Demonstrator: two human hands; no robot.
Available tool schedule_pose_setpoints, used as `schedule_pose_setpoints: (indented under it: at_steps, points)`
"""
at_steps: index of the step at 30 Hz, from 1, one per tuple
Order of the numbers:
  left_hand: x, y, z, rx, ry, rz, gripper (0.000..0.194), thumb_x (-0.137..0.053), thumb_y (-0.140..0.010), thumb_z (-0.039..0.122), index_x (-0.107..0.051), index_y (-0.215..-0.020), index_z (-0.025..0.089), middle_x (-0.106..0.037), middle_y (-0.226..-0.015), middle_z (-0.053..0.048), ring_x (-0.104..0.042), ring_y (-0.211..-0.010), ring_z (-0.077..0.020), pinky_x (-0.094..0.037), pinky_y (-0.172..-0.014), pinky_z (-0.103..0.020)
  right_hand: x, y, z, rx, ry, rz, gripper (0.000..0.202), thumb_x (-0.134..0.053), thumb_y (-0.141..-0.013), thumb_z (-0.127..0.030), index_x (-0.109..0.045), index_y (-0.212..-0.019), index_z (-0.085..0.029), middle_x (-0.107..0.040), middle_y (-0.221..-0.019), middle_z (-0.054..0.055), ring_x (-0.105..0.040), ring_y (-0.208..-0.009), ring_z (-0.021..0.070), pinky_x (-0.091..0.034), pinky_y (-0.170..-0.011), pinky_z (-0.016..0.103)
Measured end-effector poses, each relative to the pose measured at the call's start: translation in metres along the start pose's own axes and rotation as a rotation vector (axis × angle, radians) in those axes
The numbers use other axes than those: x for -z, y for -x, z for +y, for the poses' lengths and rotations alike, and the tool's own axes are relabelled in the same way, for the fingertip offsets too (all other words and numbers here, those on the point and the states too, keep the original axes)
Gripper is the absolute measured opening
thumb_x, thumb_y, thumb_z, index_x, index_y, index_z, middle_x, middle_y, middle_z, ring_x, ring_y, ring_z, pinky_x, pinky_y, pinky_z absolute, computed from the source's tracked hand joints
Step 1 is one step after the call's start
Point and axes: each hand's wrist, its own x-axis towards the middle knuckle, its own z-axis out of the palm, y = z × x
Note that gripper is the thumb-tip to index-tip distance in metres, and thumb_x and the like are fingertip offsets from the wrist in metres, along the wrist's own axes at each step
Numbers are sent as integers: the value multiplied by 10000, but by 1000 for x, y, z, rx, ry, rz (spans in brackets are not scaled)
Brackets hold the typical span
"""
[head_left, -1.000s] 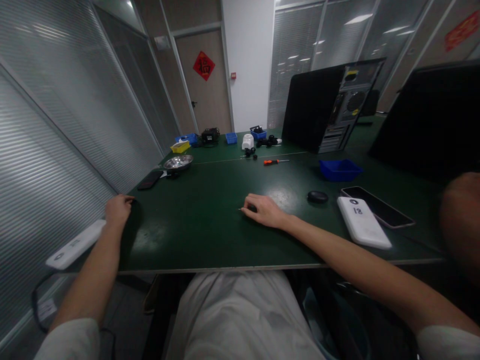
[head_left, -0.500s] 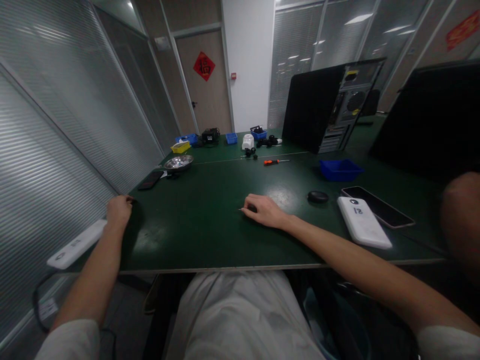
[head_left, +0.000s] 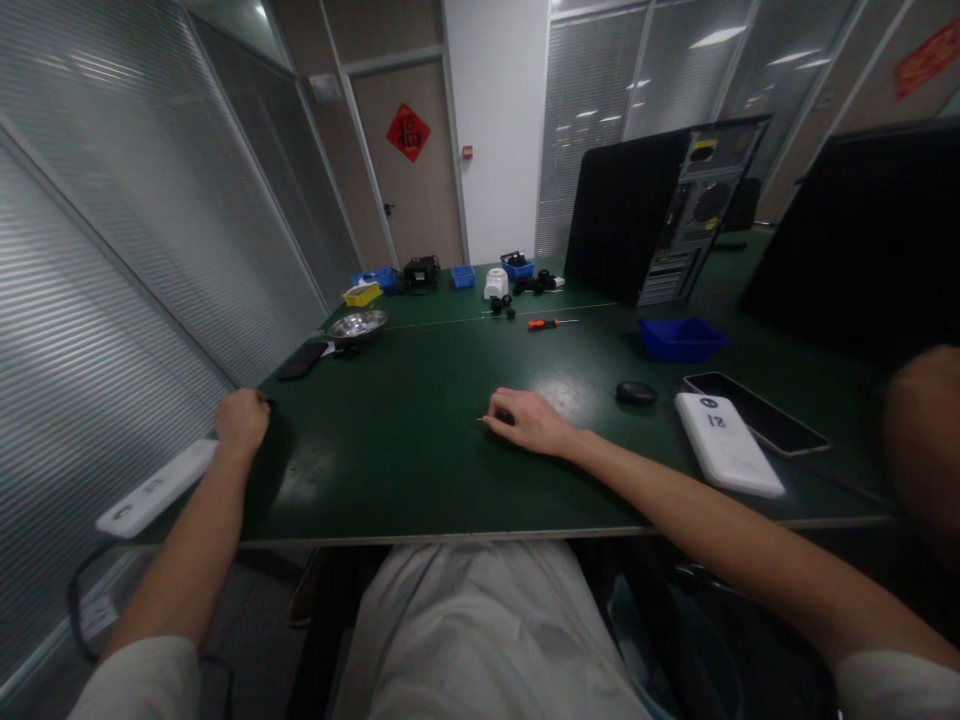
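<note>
Dim interior — light streaks [head_left: 717, 39] gleam in glass partition [head_left: 589, 90]; pale glare spots tabletop [head_left: 405, 450] — edges stretch, softly blurred.

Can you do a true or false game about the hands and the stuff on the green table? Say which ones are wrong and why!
1. A thin thing pokes out of the right hand. True.
2. The left hand is in the middle of the green table. False: the left hand is at the left edge of the green table.
3. The screwdriver has orange on its handle. True.
4. The screwdriver is inside the big blue tray. False: the screwdriver lies outside, to the left of the big blue tray.
5. The metal bowl is to the right of the screwdriver. False: the metal bowl is to the left.
</note>
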Motion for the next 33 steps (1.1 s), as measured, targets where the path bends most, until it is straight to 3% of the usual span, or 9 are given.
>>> schedule_pose_setpoints:
  at_steps: [7,10,12,15,20,23,26,33]
  points:
    - [-5,-1,-8,49,-69,6,277,-671,-866,245,-761,-1061,70,-676,-807,-85,-580,-788,-235,-409,-728,-280,-2,0,1,-12,6,-5,155,-587,-984,-344,-624,-942,-200,-646,-945,25,-566,-753,136,-361,-675,261]
    - [-9,-2,2,4,-30,-3,250,-646,-891,241,-766,-1052,93,-725,-894,-96,-631,-859,-248,-441,-776,-296,-3,-1,1,-17,6,-6,156,-585,-985,-347,-622,-939,-203,-647,-947,24,-568,-758,138,-362,-682,262]
    - [-10,0,23,-78,45,-21,237,-647,-900,278,-775,-1035,132,-750,-962,-83,-660,-912,-238,-456,-812,-285,-4,-1,1,-18,5,-8,160,-582,-986,-353,-621,-940,-205,-648,-951,24,-568,-761,138,-362,-685,262]
    - [-6,17,77,-270,284,-86,262,-655,-896,372,-788,-1012,178,-761,-1034,-76,-680,-958,-242,-476,-850,-293,-4,0,1,-13,5,-10,165,-580,-988,-358,-623,-944,-205,-647,-951,23,-566,-761,138,-360,-684,262]
    - [9,83,194,-681,661,-367,316,-648,-902,458,-776,-1031,199,-745,-1092,-84,-675,-954,-235,-500,-813,-314,-1,1,0,-19,7,-5,169,-584,-986,-363,-627,-950,-203,-648,-955,26,-564,-760,138,-355,-685,266]
    - [6,117,244,-867,771,-497,272,-675,-899,419,-772,-982,179,-740,-1025,-83,-663,-918,-210,-496,-811,-304,1,1,-3,-38,28,6,169,-588,-981,-366,-630,-951,-205,-649,-954,25,-564,-766,141,-345,-678,268]
    - [-5,133,264,-886,831,-540,248,-690,-893,387,-768,-948,157,-732,-949,-74,-629,-803,-175,-484,-743,-281,2,1,-5,-64,63,13,148,-604,-965,-352,-638,-952,-208,-651,-958,25,-567,-776,147,-332,-669,271]
    - [-16,133,258,-823,833,-530,336,-690,-902,412,-760,-1106,154,-703,-874,-59,-573,-710,-146,-438,-637,-247,2,2,-6,-80,112,-8,132,-625,-944,-344,-656,-936,-215,-653,-946,23,-575,-798,156,-308,-649,275]
